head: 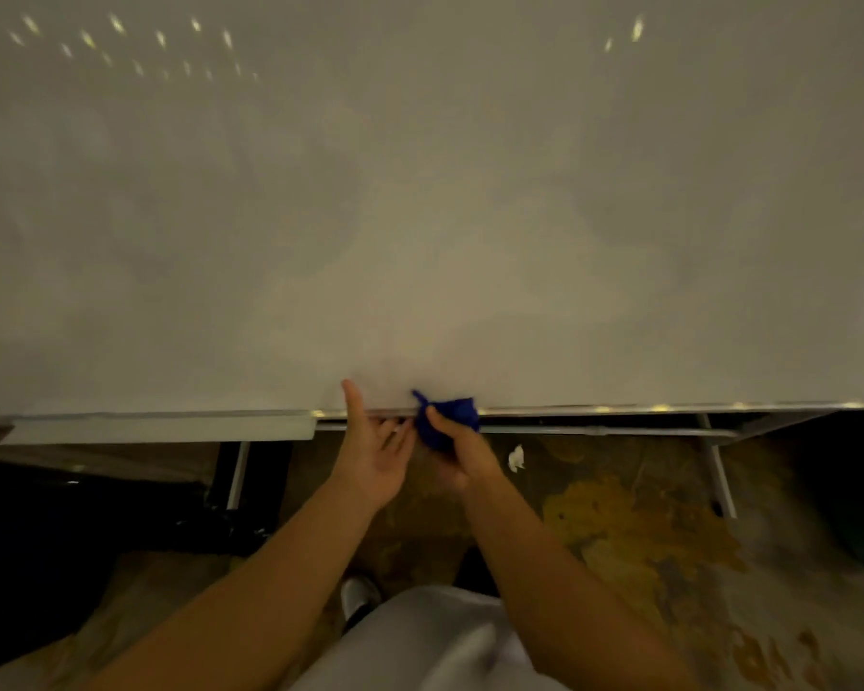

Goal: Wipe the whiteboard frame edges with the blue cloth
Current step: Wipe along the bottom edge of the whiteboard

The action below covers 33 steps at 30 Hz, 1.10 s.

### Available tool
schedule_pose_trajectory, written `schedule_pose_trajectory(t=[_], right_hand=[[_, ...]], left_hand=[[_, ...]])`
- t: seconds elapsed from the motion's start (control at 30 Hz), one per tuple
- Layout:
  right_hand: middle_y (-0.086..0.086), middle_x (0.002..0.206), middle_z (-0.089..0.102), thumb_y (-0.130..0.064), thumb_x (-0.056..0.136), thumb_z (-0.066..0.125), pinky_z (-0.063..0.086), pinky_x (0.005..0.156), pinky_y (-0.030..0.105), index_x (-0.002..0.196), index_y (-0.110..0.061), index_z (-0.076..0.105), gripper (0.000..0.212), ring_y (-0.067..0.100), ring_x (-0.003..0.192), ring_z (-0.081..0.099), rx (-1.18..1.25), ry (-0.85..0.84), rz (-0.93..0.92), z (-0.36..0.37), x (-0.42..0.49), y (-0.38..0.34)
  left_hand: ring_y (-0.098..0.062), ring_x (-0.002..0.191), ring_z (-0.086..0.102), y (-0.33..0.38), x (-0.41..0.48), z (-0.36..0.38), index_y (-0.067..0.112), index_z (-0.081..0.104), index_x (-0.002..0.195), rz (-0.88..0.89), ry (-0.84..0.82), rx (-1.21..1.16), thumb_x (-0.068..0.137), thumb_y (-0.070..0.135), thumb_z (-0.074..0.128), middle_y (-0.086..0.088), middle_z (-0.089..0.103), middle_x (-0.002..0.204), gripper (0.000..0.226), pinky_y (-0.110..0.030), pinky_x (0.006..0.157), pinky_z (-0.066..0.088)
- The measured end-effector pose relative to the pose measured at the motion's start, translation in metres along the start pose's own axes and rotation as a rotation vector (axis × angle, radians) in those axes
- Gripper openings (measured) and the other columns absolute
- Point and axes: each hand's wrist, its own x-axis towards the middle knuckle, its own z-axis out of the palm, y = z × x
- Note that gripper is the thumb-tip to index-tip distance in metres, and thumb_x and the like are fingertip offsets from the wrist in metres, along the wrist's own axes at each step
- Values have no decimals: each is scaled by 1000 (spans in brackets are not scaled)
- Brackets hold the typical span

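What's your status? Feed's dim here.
Right hand grips blue cloth at bottom frame edge. Left hand open, fingers under edge. Nothing blocking.

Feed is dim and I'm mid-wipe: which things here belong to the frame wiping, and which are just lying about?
Part of the job:
- blue cloth, bunched in the right hand
- whiteboard frame bottom edge, where the cloth presses
- left hand, open, fingers under the edge beside the cloth

Just lying about:
- marker tray, left of the hands
- crumpled white scrap on the floor
- stand leg
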Motion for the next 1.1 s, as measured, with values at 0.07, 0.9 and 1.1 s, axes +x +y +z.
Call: schedule_pose_trajectory(t=[0.07, 0.9, 1.1], right_hand=[[18, 111, 68, 4, 82, 64, 51, 97, 41, 115, 1, 61, 34, 28, 100, 65, 35, 12, -155, -11, -5, -6], [14, 108, 65, -3, 73, 78, 55, 76, 42, 112, -6, 59, 43, 26, 98, 63, -335, 303, -29, 105, 20, 91], [11, 96, 64, -25, 75, 80, 55, 81, 41, 98, -11, 57, 36, 25, 88, 62, -683, 448, -151, 119, 5, 94]], left_hand=[[-30, 118, 57, 17, -14, -27, 8, 32, 147, -37, -19, -35, 63, 68, 68, -13, 46, 145, 109, -38, 93, 50], [-41, 118, 58, 267, 13, -219, 13, 59, 130, 178, -57, -547, 78, 67, 59, -19, 61, 130, 75, -61, 102, 42], [-43, 108, 64, 284, 24, -236, 11, 64, 123, 187, -80, -608, 84, 62, 55, -23, 68, 119, 65, -61, 89, 50]])
